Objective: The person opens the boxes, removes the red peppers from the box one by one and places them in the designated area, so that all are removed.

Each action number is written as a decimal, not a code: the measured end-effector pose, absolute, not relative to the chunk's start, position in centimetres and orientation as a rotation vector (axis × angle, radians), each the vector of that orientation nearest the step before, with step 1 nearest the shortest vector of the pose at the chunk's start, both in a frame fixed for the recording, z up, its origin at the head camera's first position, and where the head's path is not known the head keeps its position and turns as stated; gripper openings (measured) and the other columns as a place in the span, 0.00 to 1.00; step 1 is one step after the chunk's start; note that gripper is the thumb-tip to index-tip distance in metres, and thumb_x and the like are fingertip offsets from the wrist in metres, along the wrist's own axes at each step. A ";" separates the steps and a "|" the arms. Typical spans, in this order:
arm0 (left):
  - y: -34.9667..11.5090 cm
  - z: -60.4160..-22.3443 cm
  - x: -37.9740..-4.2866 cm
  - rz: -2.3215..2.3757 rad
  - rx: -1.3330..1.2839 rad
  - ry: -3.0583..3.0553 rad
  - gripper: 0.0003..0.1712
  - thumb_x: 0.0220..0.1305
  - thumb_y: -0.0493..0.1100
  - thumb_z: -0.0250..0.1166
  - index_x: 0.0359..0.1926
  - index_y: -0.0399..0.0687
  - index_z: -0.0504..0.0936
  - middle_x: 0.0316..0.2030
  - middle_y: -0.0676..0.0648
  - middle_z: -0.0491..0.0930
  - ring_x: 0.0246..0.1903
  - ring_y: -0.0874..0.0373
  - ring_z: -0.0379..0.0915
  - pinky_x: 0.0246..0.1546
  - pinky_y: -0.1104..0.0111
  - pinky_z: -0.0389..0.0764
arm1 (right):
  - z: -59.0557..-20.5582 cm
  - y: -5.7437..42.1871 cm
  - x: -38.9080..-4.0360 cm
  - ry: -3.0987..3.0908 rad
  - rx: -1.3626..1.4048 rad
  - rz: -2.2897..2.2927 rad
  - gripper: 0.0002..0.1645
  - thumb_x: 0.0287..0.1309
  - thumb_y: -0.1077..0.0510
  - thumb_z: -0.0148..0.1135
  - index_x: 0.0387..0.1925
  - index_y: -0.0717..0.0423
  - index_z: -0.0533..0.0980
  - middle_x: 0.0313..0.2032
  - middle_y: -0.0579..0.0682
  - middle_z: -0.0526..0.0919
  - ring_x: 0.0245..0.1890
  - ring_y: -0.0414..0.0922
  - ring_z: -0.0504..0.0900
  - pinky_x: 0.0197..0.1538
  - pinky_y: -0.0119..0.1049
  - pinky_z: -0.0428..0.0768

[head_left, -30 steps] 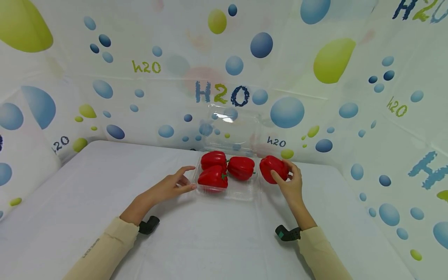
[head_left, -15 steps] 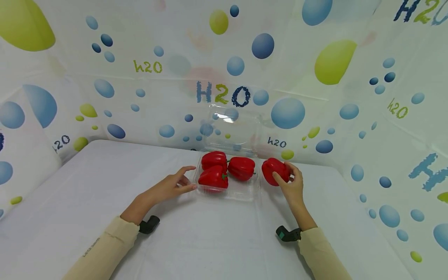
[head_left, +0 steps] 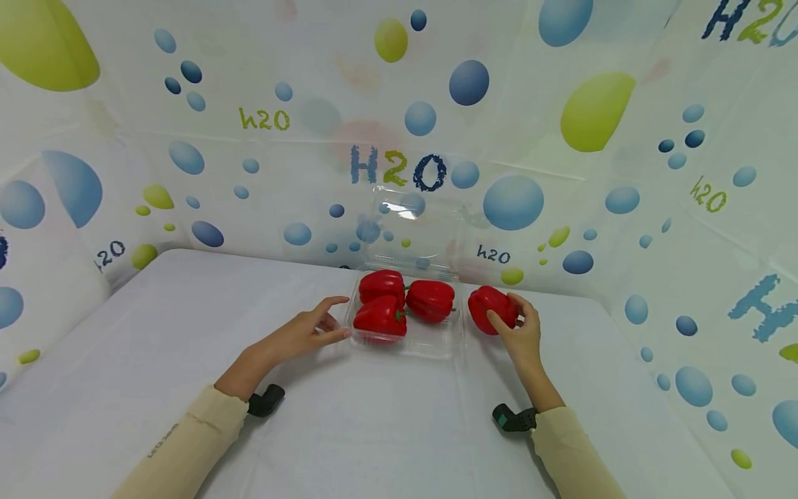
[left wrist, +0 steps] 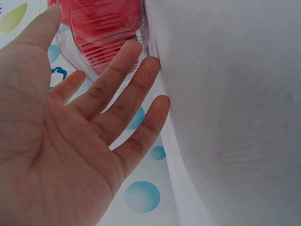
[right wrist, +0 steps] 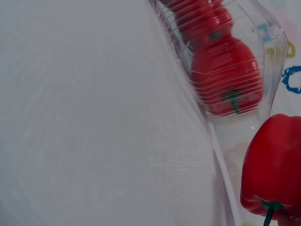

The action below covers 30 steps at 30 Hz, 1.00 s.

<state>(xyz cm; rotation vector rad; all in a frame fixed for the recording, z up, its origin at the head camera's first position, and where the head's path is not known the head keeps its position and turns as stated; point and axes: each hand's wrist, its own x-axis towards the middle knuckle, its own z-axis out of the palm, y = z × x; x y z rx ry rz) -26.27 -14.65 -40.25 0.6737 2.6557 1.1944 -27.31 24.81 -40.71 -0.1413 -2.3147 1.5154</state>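
Three red bell peppers with green stems lie in a clear plastic clamshell box (head_left: 433, 346): one at back left (head_left: 382, 284), another at front left (head_left: 377, 315), the third (head_left: 430, 300) right of them. The front right part of the box holds nothing. To the right of the box, my right hand (head_left: 522, 334) grips a fourth red bell pepper (head_left: 485, 305), thumb on its near side; its stem points down in the right wrist view (right wrist: 273, 160). My left hand (head_left: 308, 330), fingers spread and slightly bent, has its fingertips right at the box's left wall.
The box's clear lid (head_left: 414, 239) stands raised at the back, against a white curtain (head_left: 299, 187) printed with blue and green drops. A white cloth (head_left: 374, 430) covers the table. Each wrist wears a black camera strap.
The right hand and its bell pepper have moved slightly right and toward me, farther from the box. The left hand and the peppers in the box have stayed put.
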 end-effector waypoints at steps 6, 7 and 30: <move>-14.7 -40.2 -26.2 1.190 0.678 2.655 0.40 0.67 0.52 0.63 0.72 0.50 0.54 0.45 0.45 0.80 0.48 0.49 0.76 0.46 0.56 0.81 | -40.8 25.0 -27.4 -2.336 -0.160 1.527 0.36 0.58 0.58 0.66 0.66 0.58 0.63 0.63 0.60 0.65 0.62 0.55 0.62 0.60 0.46 0.69; -14.7 -40.1 -26.2 1.189 0.684 2.654 0.40 0.67 0.53 0.63 0.72 0.49 0.54 0.45 0.45 0.80 0.48 0.49 0.76 0.46 0.56 0.81 | -40.8 25.0 -27.4 -2.340 -0.164 1.531 0.36 0.58 0.58 0.66 0.66 0.58 0.63 0.63 0.60 0.65 0.62 0.55 0.62 0.60 0.46 0.69; -14.6 -40.0 -26.1 1.181 0.646 2.658 0.40 0.66 0.54 0.63 0.72 0.51 0.54 0.45 0.46 0.80 0.48 0.50 0.76 0.46 0.57 0.81 | -40.8 25.2 -27.5 -2.490 -0.084 1.426 0.37 0.57 0.60 0.67 0.66 0.56 0.65 0.67 0.61 0.60 0.66 0.58 0.57 0.62 0.57 0.71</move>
